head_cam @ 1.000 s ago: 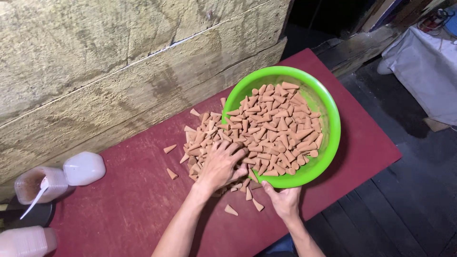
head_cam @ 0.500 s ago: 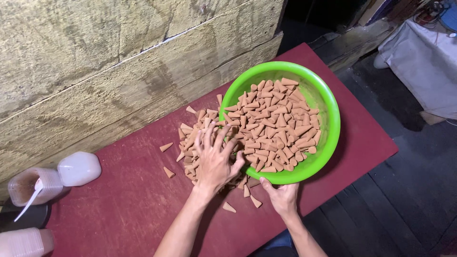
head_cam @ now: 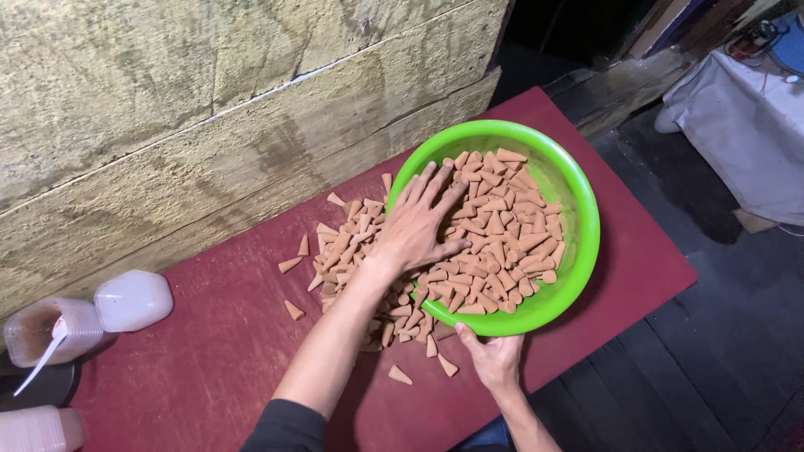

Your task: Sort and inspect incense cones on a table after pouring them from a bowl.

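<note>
A round, bright green plastic basin (head_cam: 578, 201) sits tilted on the dark red tabletop (head_cam: 209, 360), toward its right end, its low rim facing left. It is heaped with small terracotta-coloured cones (head_cam: 502, 226), lying every which way. More of the same cones have spilled over the low rim into a loose pile (head_cam: 347, 247) on the tabletop just left of the basin, nearer the far edge, with a few strays (head_cam: 399, 374) scattered toward the near edge and further left.
</note>
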